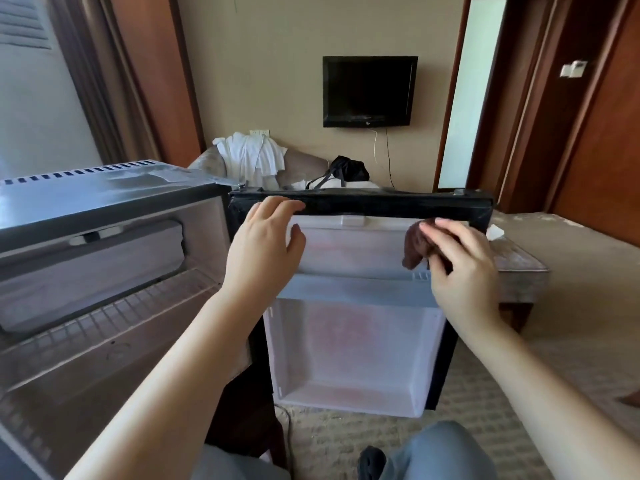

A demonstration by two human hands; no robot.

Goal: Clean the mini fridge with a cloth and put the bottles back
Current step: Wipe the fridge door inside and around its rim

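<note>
The mini fridge [86, 202] stands at the left with its door [356, 341] swung open toward me. The white inner door lining and its shelves face me, with nothing on them. My left hand [266, 244] grips the black top edge of the door, fingers curled over it and thumb on the inner side. My right hand [460, 268] holds a dark brown cloth [417, 245] against the upper right of the door lining. No bottles are in view.
Inside the fridge are a freezer flap [93, 271] and a wire shelf [114, 320]. Behind the door are a chair draped with white cloth [252, 155], a black bag [346, 169] and a low bench [519, 271]. A wall TV [369, 91] hangs above. Carpet lies below.
</note>
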